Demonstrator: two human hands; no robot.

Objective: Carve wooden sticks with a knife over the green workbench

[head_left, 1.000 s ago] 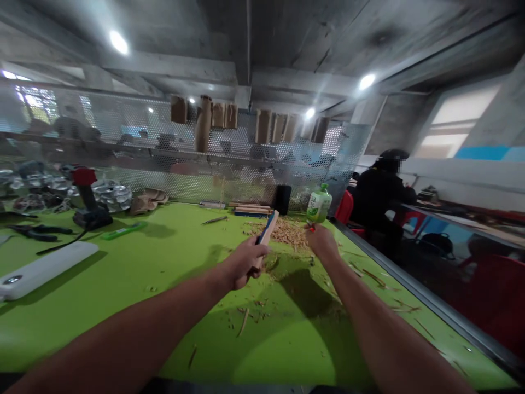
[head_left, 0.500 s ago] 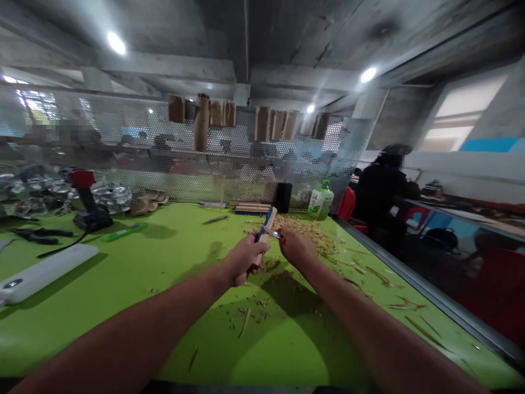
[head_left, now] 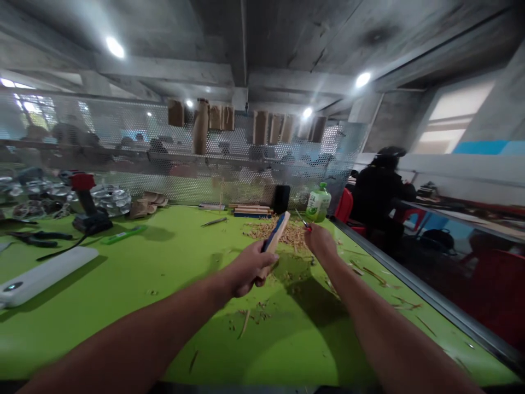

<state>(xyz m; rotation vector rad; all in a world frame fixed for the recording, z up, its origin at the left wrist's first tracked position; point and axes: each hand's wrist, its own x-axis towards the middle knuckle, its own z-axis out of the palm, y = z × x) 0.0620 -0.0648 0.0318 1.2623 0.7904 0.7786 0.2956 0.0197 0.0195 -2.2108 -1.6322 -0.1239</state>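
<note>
Near the middle of the green table [head_left: 164,323], my left hand [head_left: 252,267] is closed round the lower part of a wooden piece [head_left: 281,230] with a blue side, tilted up and to the right. My right hand [head_left: 322,244] is closed on a knife [head_left: 304,221] with a red part at its handle; its thin blade points up and left, apart from the wood. Wood shavings [head_left: 293,234] lie in a pile behind the hands, and smaller chips are scattered below them.
Blue-sided wooden strips [head_left: 251,210], a black upright object [head_left: 281,198] and a green bottle [head_left: 318,202] stand at the back. On the left are a drill [head_left: 85,202], pliers [head_left: 39,238], a green cutter [head_left: 124,234] and a white case [head_left: 51,275]. A person [head_left: 379,191] sits at the right.
My right hand and the knife have moved right, away from the wooden piece. My left hand has shifted slightly right, still holding the wood.
</note>
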